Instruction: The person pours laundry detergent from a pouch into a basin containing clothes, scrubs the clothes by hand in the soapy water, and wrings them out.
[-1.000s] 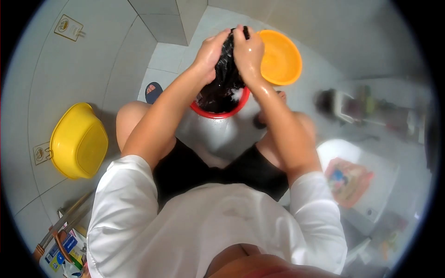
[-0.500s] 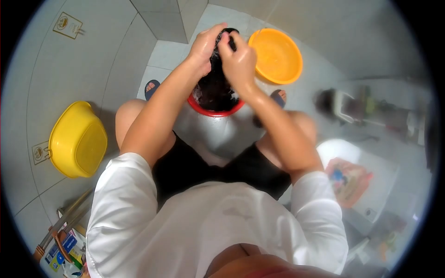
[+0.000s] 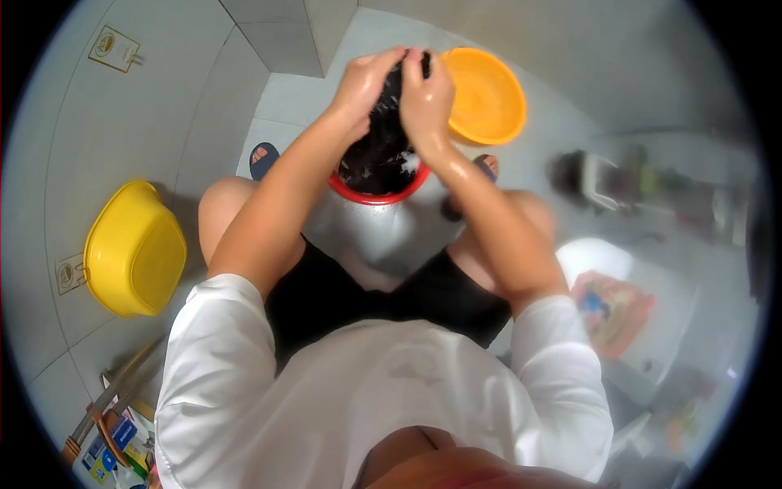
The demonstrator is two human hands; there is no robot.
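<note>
A wet black cloth (image 3: 379, 151), flecked with white suds, rises out of a red basin (image 3: 376, 198) on the floor between my feet. My left hand (image 3: 365, 88) is closed on the cloth's raised left side. Facing it, my right hand (image 3: 427, 99) grips the right side, its fingers curled round the fabric near the top. Both hands are wet and close together above the basin. White foam shows at the basin's right inner edge. What garment the cloth is, I cannot tell.
An orange basin (image 3: 487, 96) stands on the tiled floor just right of my right hand. A yellow basin (image 3: 134, 248) hangs from a wall hook on the left. At right, a pink plastic bag (image 3: 612, 314) lies on a white surface. Boxes (image 3: 114, 444) sit lower left.
My hands have shifted slightly against each other, and the right fingers have turned over the cloth's top. More of the black cloth shows between them. The basins stay in place.
</note>
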